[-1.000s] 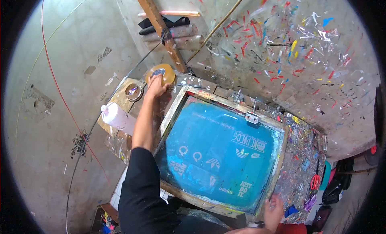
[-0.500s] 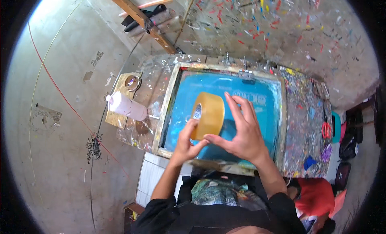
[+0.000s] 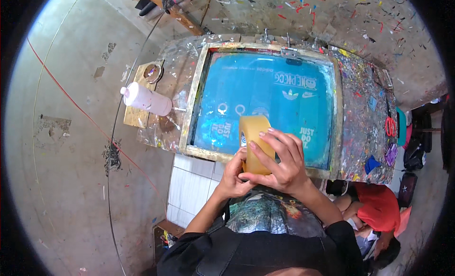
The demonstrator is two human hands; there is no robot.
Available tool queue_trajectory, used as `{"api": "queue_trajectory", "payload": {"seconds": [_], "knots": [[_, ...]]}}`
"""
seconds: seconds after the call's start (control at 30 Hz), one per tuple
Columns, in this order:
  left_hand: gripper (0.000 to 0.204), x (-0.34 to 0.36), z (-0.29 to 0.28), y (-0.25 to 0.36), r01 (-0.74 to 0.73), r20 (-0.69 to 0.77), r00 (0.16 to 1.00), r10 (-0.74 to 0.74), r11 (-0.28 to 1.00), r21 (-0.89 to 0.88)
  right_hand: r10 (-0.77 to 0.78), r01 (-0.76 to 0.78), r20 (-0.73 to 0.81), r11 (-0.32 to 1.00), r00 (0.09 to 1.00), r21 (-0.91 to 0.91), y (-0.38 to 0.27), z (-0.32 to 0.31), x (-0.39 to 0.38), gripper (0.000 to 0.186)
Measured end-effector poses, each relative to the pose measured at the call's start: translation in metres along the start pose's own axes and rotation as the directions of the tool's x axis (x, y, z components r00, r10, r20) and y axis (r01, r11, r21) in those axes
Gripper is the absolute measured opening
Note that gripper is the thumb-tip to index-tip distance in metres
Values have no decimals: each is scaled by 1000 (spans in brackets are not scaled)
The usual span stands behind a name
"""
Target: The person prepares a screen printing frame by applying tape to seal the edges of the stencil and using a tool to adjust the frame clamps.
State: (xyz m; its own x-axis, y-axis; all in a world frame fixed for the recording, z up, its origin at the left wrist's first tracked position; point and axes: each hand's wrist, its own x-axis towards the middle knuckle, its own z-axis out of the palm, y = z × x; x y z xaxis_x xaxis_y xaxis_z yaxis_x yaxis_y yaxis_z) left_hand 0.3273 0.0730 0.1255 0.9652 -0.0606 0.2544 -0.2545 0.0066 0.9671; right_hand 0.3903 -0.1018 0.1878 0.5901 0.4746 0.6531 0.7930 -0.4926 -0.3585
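Both my hands are closed round a wide roll of translucent yellow-brown tape (image 3: pixel 255 124), held over the near edge of a blue printing screen (image 3: pixel 213 86) in a worn wooden frame. My left hand (image 3: pixel 233 179) grips the roll from the left, low down. My right hand (image 3: pixel 286 167) wraps it from the right, its fingertips on the outer face and its thumb near my left hand. The screen carries several pale logos and lettering. A metal hinge clamp (image 3: pixel 290 53) sits on the frame's far side.
Left of the screen are a pale pink bottle (image 3: pixel 149 101), a wooden board (image 3: pixel 132 118) and a round tin (image 3: pixel 153 73). The paint-spattered table (image 3: pixel 355 115) holds red scissors (image 3: pixel 390 126) at right. A wooden post (image 3: pixel 182 17) stands behind. A person in red (image 3: pixel 379 207) crouches at lower right.
My left hand has brought the tape roll from the back left to in front of me. My right hand has joined it, fingers closing onto the roll, which sits lower, toward my body.
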Motion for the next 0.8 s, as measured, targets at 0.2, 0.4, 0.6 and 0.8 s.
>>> {"api": "queue_trajectory", "payload": {"seconds": [0.2,0.4,0.6,0.8], "knots": [[65,-31,-3,1,216,110,971,-212,976,-20,-41,41,-6,998,999,40,-5,6,-37,55],[81,-40,-16,15,264,251,923,-293,954,141,-183,184,-15,980,983,75,-20,15,-56,41],[83,-52,-21,15,499,333,822,-463,866,-27,-272,271,-13,958,962,94,-18,16,-63,39],[90,-50,-24,15,406,376,857,-351,911,-75,-259,260,-35,944,965,203,-16,11,-58,40]]}}
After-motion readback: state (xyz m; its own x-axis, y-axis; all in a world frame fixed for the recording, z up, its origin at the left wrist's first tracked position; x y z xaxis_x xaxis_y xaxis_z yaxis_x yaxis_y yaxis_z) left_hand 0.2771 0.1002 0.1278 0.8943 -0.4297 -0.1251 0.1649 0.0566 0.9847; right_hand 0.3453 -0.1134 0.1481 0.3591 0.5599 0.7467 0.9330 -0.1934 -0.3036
